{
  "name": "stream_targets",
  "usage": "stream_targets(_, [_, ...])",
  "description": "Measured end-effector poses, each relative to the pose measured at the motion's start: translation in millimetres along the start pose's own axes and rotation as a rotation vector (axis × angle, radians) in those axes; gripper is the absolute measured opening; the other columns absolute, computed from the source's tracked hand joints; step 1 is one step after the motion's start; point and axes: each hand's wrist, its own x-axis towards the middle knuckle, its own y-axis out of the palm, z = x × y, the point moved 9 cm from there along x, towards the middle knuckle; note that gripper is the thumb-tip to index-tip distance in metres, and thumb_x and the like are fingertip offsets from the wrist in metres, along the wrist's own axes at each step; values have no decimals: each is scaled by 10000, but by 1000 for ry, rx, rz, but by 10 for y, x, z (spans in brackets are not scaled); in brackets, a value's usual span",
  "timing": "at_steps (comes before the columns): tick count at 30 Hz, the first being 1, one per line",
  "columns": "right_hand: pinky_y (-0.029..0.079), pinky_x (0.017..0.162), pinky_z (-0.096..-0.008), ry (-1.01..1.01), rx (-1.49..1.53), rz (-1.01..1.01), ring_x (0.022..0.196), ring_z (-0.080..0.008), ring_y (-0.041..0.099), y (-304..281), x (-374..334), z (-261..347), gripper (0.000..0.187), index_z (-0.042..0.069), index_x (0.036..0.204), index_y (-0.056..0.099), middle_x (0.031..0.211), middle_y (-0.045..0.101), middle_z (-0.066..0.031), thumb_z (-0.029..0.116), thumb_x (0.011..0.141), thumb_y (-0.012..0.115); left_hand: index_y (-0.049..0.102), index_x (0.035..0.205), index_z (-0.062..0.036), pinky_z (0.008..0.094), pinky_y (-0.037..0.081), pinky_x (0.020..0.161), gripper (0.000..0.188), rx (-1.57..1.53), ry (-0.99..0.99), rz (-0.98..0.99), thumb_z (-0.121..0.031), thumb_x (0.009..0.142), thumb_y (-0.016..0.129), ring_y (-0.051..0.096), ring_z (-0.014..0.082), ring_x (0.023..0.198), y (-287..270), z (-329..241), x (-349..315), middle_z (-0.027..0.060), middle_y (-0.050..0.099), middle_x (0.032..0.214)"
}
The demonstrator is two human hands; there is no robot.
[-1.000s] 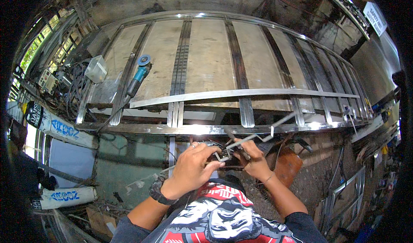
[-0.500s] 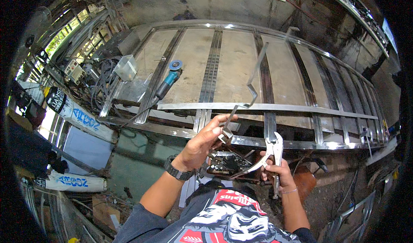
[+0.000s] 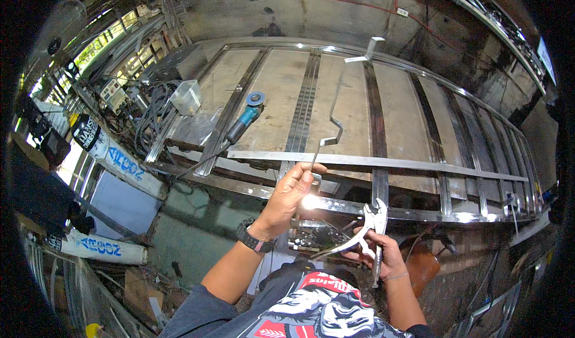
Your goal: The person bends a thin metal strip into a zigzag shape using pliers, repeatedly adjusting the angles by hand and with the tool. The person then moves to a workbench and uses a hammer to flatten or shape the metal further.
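My left hand is closed round the lower end of a thin metal strip, bent into several angled steps. From my fingers the strip rises over the metal frame, its upper end turned sideways. A bright glint hides part of what lies just below my left fingers. Lower and to the right, my right hand grips locking pliers by the handles. Their jaws point up and hold nothing; one lever stands out to the left.
A long flat bar lies across the frame. On the left of the frame rest an angle grinder and a clear plastic box, beside coiled cables. White gas cylinders lie at far left.
The strip has turned in my left hand, and its stepped part has shifted left. My right hand with the pliers has come slightly down. The view has tilted a little upward.
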Motion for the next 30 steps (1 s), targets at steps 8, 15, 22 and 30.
stream_targets(8, [607,924,-402,-255,-547,-142,978,-236,732,-16,193,458,267,17,1256,602,1115,743,-161,222,1086,581,591,1381,-113,282,469,818,413,-240,-24,-170,-440,1142,513,607,119,925,-632,95,-232,23,671,1053])
stream_targets(15, [515,942,-456,-443,-1543,-390,1050,-337,635,-567,808,1185,410,29,1289,603,1088,677,-184,258,974,728,614,1361,-95,327,523,814,457,-534,60,-331,-467,1158,443,629,158,853,-1170,202,-639,74,687,1040])
stream_targets(22, [486,941,-613,-546,-2144,-551,1175,-482,546,-1143,1140,1273,743,41,1283,569,1186,577,-260,542,811,849,620,1367,-110,349,493,756,427,-671,159,-524,-443,1156,455,629,179,851,-1229,258,-1354,88,680,1061])
stream_targets(30, [472,951,-596,-796,-2157,-339,1079,-472,598,-1781,1300,1095,831,24,1210,622,1084,655,-274,651,730,879,604,1384,-74,325,461,775,430,-652,226,-686,-405,1118,546,534,162,856,-1189,388,-1860,93,619,1077])
